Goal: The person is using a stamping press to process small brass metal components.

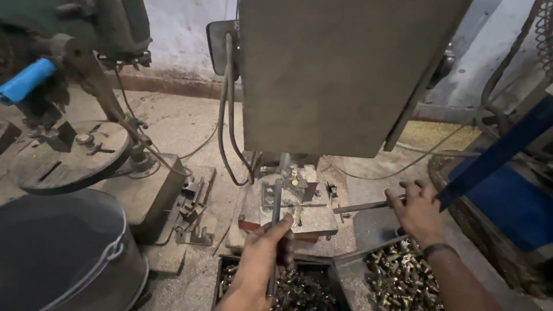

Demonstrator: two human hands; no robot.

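Note:
My left hand (262, 259) grips a thin metal rod (276, 207) that points up toward the fixture (291, 201) on the small machine's table. A small brass part (295, 182) sits in that fixture under the machine's spindle. My right hand (417, 210) is closed around a horizontal metal lever (360, 206) that sticks out from the fixture's right side. The big grey machine housing (340, 69) hides the spindle's upper part.
Two trays of small brass parts lie at the bottom: a dark one (305, 288) and one further right (400, 276). A drill press with a round table (69, 155) and a dark drum (63, 253) stand left. A blue frame (507, 173) is at right. Cables (227, 132) hang down.

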